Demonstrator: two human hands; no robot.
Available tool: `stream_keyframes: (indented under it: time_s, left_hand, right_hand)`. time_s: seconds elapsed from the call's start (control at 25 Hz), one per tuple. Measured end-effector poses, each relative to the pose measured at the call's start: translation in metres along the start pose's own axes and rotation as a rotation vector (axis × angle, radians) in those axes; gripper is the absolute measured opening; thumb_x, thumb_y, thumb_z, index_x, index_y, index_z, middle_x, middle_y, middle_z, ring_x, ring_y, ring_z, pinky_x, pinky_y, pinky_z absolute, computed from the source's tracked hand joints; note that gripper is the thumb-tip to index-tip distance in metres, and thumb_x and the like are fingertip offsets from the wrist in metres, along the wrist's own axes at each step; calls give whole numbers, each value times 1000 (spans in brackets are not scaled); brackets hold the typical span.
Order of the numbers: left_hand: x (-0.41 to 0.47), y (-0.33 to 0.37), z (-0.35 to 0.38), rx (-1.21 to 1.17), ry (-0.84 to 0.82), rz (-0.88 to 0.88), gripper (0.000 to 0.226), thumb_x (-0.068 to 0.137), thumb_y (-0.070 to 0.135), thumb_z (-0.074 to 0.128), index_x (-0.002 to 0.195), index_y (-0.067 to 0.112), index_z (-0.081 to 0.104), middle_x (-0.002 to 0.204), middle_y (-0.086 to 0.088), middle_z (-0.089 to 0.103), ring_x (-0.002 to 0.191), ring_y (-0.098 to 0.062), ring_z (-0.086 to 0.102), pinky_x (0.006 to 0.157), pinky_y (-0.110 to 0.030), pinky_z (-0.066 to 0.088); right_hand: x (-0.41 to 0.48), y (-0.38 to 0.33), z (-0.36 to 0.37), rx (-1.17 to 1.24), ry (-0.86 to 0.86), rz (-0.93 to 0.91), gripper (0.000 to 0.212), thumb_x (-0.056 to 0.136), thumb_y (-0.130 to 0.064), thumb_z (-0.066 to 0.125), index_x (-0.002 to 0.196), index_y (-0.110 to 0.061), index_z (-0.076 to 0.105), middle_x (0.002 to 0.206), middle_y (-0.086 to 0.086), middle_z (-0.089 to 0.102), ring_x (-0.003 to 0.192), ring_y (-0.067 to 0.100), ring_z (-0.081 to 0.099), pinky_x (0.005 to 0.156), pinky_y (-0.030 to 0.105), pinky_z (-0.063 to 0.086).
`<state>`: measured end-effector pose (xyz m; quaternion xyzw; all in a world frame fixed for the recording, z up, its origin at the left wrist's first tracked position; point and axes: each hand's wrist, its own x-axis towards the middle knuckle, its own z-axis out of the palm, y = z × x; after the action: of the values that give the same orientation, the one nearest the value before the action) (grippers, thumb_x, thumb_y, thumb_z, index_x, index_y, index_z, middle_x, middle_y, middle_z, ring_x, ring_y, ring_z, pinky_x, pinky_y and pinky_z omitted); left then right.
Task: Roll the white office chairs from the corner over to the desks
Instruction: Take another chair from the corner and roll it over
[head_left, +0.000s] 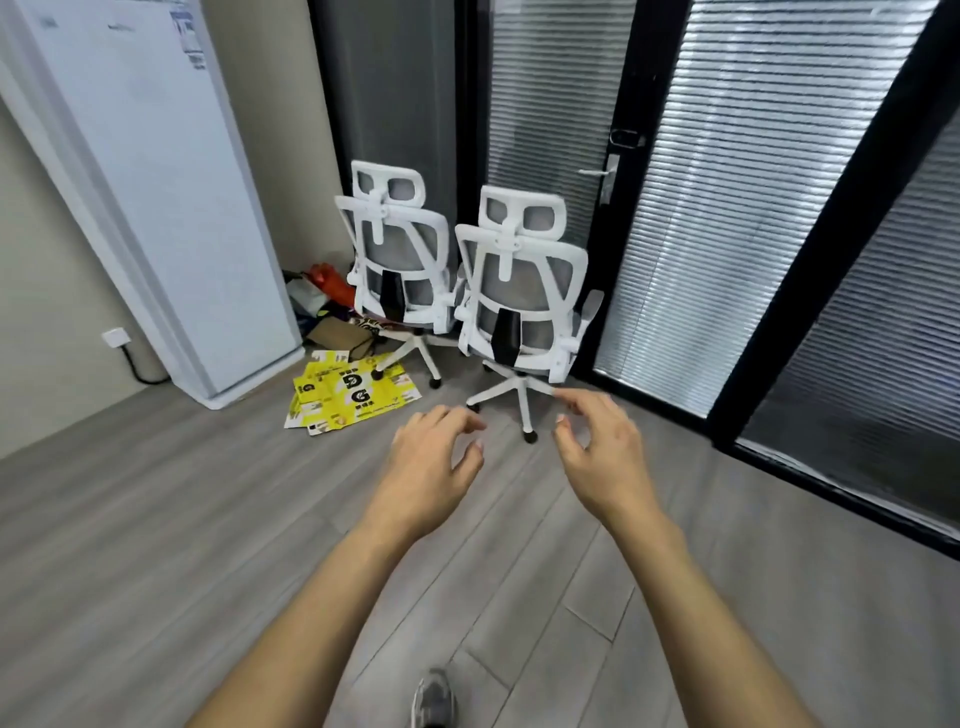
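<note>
Two white office chairs with grey mesh backs stand in the corner, their backs turned to me. The nearer chair (522, 291) is on the right, by the glass door. The farther chair (397, 254) is on the left, against the dark wall. My left hand (434, 452) and my right hand (600, 441) reach forward side by side, fingers spread and curled, holding nothing. Both hands are short of the nearer chair and touch neither chair.
A tall white appliance (156, 197) stands at the left wall. Yellow flattened cartons (348, 395) and bags (327, 291) lie on the floor beside the left chair's wheels. A black-framed glass door with blinds (727, 208) runs along the right. My shoe (434, 699) shows at the bottom.
</note>
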<state>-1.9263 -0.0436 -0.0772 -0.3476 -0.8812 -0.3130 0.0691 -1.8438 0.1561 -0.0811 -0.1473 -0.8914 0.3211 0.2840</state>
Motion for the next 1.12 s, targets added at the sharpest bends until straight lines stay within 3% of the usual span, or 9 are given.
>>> stream_keyframes:
  time_s: [0.24, 0.48, 0.72, 0.92, 1.04, 1.12]
  left_hand:
    - [243, -106, 52, -1, -7, 39, 18, 96, 31, 53, 110, 27, 61, 107, 8, 62, 103, -18, 53, 93, -38, 42]
    - [448, -170, 102, -22, -80, 90, 22, 94, 38, 48, 110, 30, 60, 99, 12, 61, 96, -17, 55, 89, -40, 46]
    - [650, -244, 185, 17, -115, 44, 19, 98, 36, 49, 114, 30, 59, 96, 14, 57, 96, -16, 54, 89, -36, 43]
    - [783, -298, 246, 29, -213, -20, 34, 99, 37, 50, 132, 27, 53, 121, 4, 57, 99, -19, 59, 94, -39, 44]
    - [834, -334, 268, 65, -273, -84, 51, 100, 51, 40, 147, 33, 39, 150, 1, 41, 124, -25, 54, 106, -46, 41]
    - [864, -356, 277, 106, -290, -115, 56, 101, 55, 34, 153, 35, 29, 163, -1, 26, 144, -27, 32, 116, -49, 31]
  right_hand:
    - [232, 72, 92, -24, 28, 36, 31, 93, -26, 57, 122, -31, 63, 117, -11, 65, 109, 14, 60, 99, 46, 48]
    - [415, 135, 142, -33, 73, 107, 26, 95, -27, 55, 119, -31, 63, 112, -13, 63, 107, 9, 59, 96, 39, 49]
    - [604, 246, 217, -11, 84, 163, 27, 96, -24, 57, 121, -26, 65, 111, -10, 64, 90, -2, 54, 82, 11, 39]
    - [732, 334, 278, -54, 15, 238, 33, 94, -32, 58, 126, -23, 61, 118, -2, 63, 107, 20, 60, 97, 45, 49]
    - [781, 371, 299, -183, -80, 288, 46, 93, -47, 58, 132, -23, 56, 130, 2, 59, 118, 27, 56, 101, 49, 45]
    - [802, 392, 312, -283, -135, 307, 54, 90, -56, 58, 131, -21, 57, 130, 4, 60, 122, 30, 54, 105, 48, 41]
